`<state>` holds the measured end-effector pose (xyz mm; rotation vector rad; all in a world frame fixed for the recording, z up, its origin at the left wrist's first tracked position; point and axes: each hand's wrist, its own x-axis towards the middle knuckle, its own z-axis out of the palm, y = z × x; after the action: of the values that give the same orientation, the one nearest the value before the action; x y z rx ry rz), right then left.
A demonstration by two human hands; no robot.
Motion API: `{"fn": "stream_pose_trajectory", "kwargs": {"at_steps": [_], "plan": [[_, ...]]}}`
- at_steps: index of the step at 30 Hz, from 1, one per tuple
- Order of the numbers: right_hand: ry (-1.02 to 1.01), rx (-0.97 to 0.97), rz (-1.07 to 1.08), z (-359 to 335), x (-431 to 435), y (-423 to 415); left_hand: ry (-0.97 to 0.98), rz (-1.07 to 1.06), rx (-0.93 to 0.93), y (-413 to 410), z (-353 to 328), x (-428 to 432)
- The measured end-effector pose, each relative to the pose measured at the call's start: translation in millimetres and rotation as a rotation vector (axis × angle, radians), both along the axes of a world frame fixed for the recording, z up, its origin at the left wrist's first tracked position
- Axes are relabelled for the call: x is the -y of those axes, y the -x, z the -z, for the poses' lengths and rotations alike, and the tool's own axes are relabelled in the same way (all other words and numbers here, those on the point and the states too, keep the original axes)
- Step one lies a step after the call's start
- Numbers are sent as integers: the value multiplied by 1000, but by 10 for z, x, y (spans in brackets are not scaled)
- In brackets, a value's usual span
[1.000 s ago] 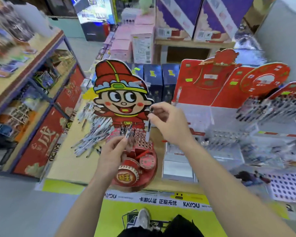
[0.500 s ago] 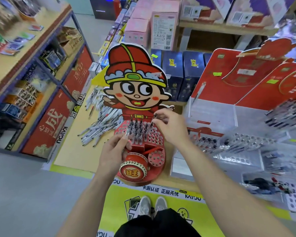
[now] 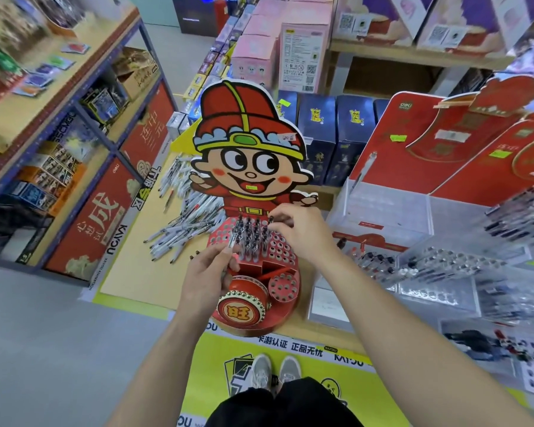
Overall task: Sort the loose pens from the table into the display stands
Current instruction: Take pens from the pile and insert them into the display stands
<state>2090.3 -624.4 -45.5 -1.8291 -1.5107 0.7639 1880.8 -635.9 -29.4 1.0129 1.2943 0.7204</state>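
A red cartoon-boy display stand (image 3: 278, 282) with rows of round holes stands at the table's front edge. Several pens (image 3: 252, 234) stand upright in its back rows. My left hand (image 3: 205, 278) is closed around a small bunch of pens (image 3: 232, 241) in front of the stand's left side. My right hand (image 3: 299, 234) reaches over the holes from the right, fingertips pinching a pen at the top of the upright row. A pile of loose white pens (image 3: 182, 223) lies on the yellow table to the left of the stand.
Clear acrylic pen stands (image 3: 438, 272) with red backboards (image 3: 413, 143) fill the table's right side. Dark blue boxes (image 3: 333, 134) stand behind. A shelf unit (image 3: 59, 134) runs along the left, across a grey floor aisle. My shoes (image 3: 275, 371) show below the table edge.
My right hand has come down from mid-air to the stand's back row with its pen. The camera has tilted downward. My left hand stays by the stand with its bunch.
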Motion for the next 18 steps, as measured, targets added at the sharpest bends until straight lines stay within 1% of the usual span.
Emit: {"fn": "stream_pose_trajectory", "kwargs": {"at_steps": [9,14,18], "plan": [[70,85,-167,-32,-104,-82,0,-8,-21,34,49,53],[71,95,-137,-29,-139,-142,3,-37,-3,4,38,61],[74,103,-193,-27,-160,-134,2,-51,-7,-19,56,57]]}}
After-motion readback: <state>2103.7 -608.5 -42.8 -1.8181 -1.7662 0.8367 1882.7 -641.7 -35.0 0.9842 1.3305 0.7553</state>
